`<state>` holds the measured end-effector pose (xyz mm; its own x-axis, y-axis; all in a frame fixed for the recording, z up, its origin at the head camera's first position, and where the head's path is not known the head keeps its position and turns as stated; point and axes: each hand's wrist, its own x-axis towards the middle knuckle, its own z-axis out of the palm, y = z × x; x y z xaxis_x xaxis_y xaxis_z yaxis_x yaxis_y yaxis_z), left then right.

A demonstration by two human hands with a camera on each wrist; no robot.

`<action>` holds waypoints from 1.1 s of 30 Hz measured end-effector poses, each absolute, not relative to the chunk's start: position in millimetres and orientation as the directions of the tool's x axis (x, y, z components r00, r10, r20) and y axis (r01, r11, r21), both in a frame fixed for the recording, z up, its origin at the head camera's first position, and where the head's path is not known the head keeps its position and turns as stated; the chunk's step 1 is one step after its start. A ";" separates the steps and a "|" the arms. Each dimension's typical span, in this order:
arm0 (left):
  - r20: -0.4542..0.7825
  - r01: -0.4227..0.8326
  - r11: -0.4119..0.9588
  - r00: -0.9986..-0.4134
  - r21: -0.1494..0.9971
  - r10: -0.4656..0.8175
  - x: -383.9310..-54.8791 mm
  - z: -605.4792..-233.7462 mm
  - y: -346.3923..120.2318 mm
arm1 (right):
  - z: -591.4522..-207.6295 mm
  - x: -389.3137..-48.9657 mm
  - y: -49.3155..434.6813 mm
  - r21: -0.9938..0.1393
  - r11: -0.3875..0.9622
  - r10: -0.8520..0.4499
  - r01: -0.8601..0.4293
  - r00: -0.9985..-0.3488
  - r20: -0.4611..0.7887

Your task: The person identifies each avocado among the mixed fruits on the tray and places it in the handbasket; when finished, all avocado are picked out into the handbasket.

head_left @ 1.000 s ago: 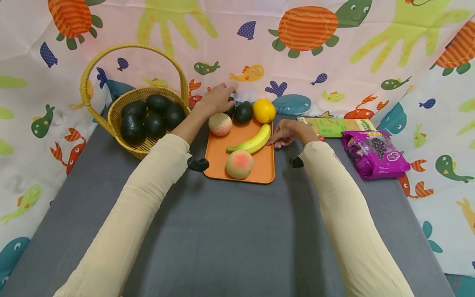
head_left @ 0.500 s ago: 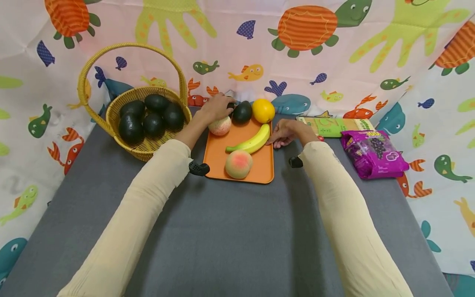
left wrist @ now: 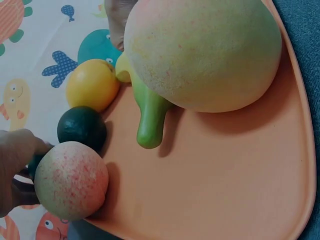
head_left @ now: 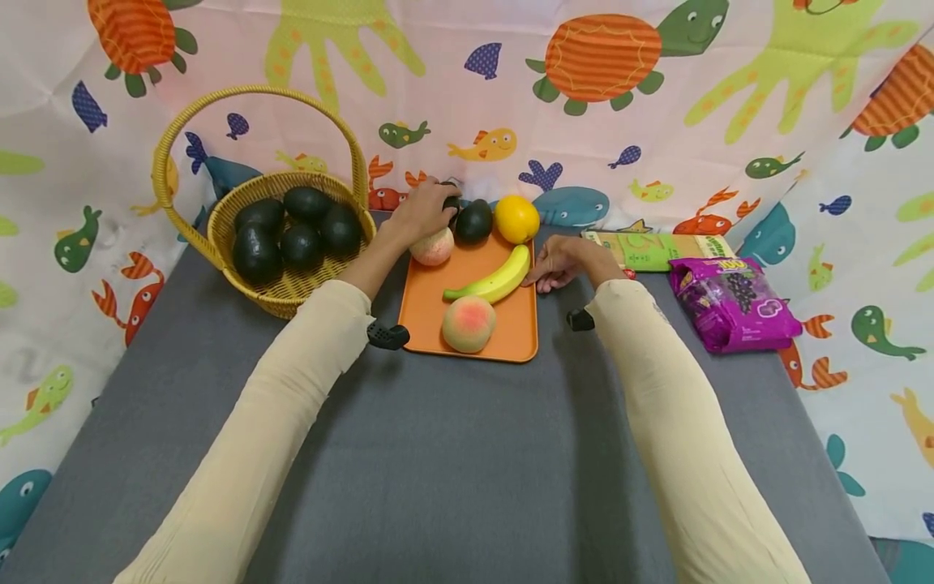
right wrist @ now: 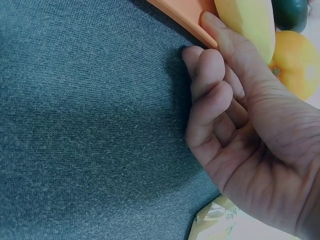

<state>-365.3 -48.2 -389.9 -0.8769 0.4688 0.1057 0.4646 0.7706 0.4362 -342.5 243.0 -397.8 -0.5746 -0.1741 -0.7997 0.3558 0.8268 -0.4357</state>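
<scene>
My left hand (head_left: 422, 212) grips a dark avocado (head_left: 451, 203) at the far left corner of the orange tray (head_left: 507, 328); fingers and a speckled peach (left wrist: 71, 181) partly hide it. Another avocado (head_left: 474, 221) and an orange (head_left: 516, 219) sit along the tray's far side. Across the middle lies a banana (head_left: 490, 280), with a second peach (head_left: 469, 324) nearer me. At the tray's right edge, my right hand (head_left: 560, 263) pinches the rim, thumb on top and fingers curled beneath, as the right wrist view shows.
A yellow wicker basket (head_left: 284, 304) with a tall handle holds several avocados to the left. On the right lie a purple grape bag (head_left: 737, 304) and a flat green package (head_left: 660, 250). A patterned cloth (head_left: 409, 73) hangs behind the grey table (head_left: 467, 462).
My left hand has come down and closed on the avocado at the far left corner, which now shows slightly further left and higher. The right hand keeps its place on the rim.
</scene>
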 end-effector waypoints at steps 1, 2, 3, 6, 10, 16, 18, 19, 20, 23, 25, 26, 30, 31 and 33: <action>0.125 0.460 0.766 -0.881 0.449 0.456 -364.7 -388.6 -49.3 | -398.3 -342.3 242.4 -0.436 0.828 -0.173 0.353 -0.578 -0.798; 0.145 0.459 0.760 -0.883 0.460 0.446 -364.3 -387.4 -50.3 | -398.3 -341.9 241.9 -0.435 0.830 -0.175 0.350 -0.577 -0.798; 0.163 0.458 0.755 -0.885 0.470 0.435 -363.8 -386.0 -51.4 | -398.5 -341.7 241.4 -0.435 0.830 -0.177 0.350 -0.573 -0.800; 0.225 0.461 0.738 -0.887 0.493 0.403 -363.0 -379.3 -51.9 | -397.6 -341.3 242.4 -0.433 0.829 -0.178 0.353 -0.568 -0.804; 0.293 0.475 0.726 -0.880 0.498 0.374 -360.8 -368.8 -52.1 | -396.7 -341.5 242.9 -0.427 0.832 -0.174 0.354 -0.564 -0.807; 0.334 0.483 0.675 -0.875 0.558 0.351 -352.2 -349.1 -52.8 | -394.5 -341.3 242.4 -0.429 0.829 -0.176 0.359 -0.561 -0.809; 0.347 0.487 0.644 -0.873 0.590 0.343 -347.5 -341.4 -53.9 | -393.4 -340.8 242.2 -0.434 0.826 -0.184 0.361 -0.554 -0.812; 0.350 0.487 0.625 -0.873 0.610 0.339 -344.6 -337.5 -54.6 | -392.8 -340.6 242.3 -0.435 0.824 -0.187 0.364 -0.549 -0.814; 0.355 0.490 0.606 -0.872 0.627 0.337 -342.1 -334.0 -55.4 | -392.5 -340.4 242.4 -0.435 0.822 -0.189 0.367 -0.546 -0.816; 0.362 0.495 0.564 -0.869 0.661 0.339 -332.3 -322.1 -58.6 | -391.5 -339.8 242.7 -0.437 0.823 -0.194 0.363 -0.543 -0.817; 0.357 0.497 0.553 -0.867 0.669 0.348 -325.1 -315.3 -62.1 | -391.5 -339.6 242.8 -0.438 0.824 -0.195 0.359 -0.547 -0.814; 0.358 0.504 0.550 -0.863 0.666 0.357 -321.5 -312.3 -64.2 | -391.8 -339.7 242.7 -0.438 0.824 -0.192 0.360 -0.550 -0.813; 0.332 0.525 0.562 -0.847 0.638 0.415 -304.2 -301.3 -79.4 | -393.6 -341.3 242.6 -0.439 0.828 -0.198 0.349 -0.550 -0.811; 0.325 0.535 0.561 -0.840 0.631 0.435 -299.6 -298.8 -83.6 | -394.5 -341.5 243.3 -0.440 0.826 -0.199 0.352 -0.548 -0.812; 0.295 0.542 0.576 -0.832 0.611 0.470 -290.6 -293.6 -92.9 | -395.6 -342.0 245.5 -0.437 0.832 -0.202 0.342 -0.547 -0.812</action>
